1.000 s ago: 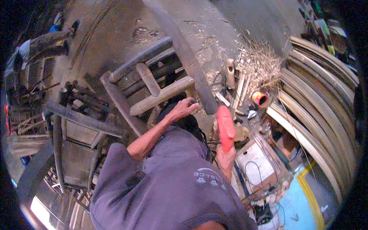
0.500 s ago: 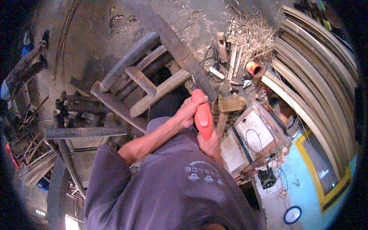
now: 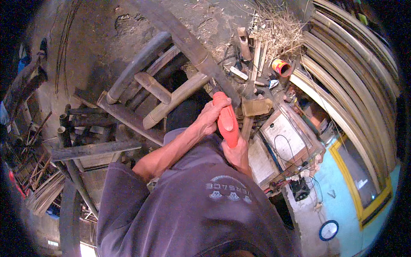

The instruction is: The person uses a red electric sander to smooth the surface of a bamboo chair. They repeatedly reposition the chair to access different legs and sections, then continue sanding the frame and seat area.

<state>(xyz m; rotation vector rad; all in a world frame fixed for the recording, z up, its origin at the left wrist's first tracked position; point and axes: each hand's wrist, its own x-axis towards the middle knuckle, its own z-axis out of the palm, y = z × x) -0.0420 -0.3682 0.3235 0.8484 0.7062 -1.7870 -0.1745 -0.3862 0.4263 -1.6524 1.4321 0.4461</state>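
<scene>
An orange power tool, drill-like in shape (image 3: 227,124), is gripped in both my hands. My left hand (image 3: 210,115) wraps round its front part, thumb over the top. My right hand (image 3: 236,152) closes round its rear end, where the handle is hidden. The tool's dark tip meets, or comes very close to, a thick bamboo pole (image 3: 195,51) that runs diagonally; I cannot tell whether it is inside the bamboo. This pole belongs to a bamboo frame with crosspieces (image 3: 177,100) and a short joining piece (image 3: 153,87), left of my hands.
Bent bamboo strips (image 3: 342,68) are stacked at the right. Beside them lie shavings (image 3: 280,32) and a red-yellow can (image 3: 281,67). A white-panelled box with cables (image 3: 284,137) stands right of my hands. Another dark bamboo piece (image 3: 96,150) stands at the left.
The view has shifted a little, so most surroundings sit slightly higher in the picture. Both hands keep their hold on the orange tool at the bamboo pole.
</scene>
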